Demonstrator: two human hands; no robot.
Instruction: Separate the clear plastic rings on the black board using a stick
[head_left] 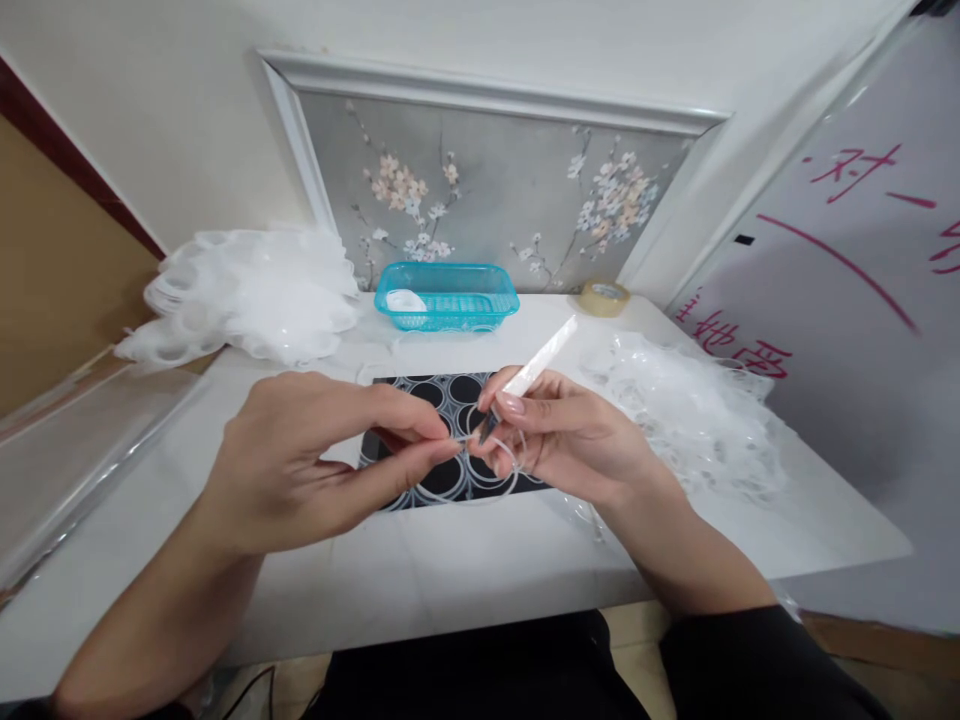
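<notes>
My left hand (315,450) is closed, its thumb and forefinger pinching the edge of a thin, clear plastic ring (516,468). In my right hand (585,435) is a small knife (541,355) with a flat white handle slanting up to the right. Its short dark blade points down at the ring's edge, close to my left fingertips. Part of the ring loops below my right fingers, which partly cover it. Beneath both hands lies a black mat (401,395) printed with grey circles.
Behind the mat stands a blue plastic basket (450,270) holding a white round piece (406,300). White plastic pieces are heaped at left (255,290); clear ring-like scraps (690,420) lie at right. A tape roll (604,297) sits by the wall, and a whiteboard (840,280) borders the table.
</notes>
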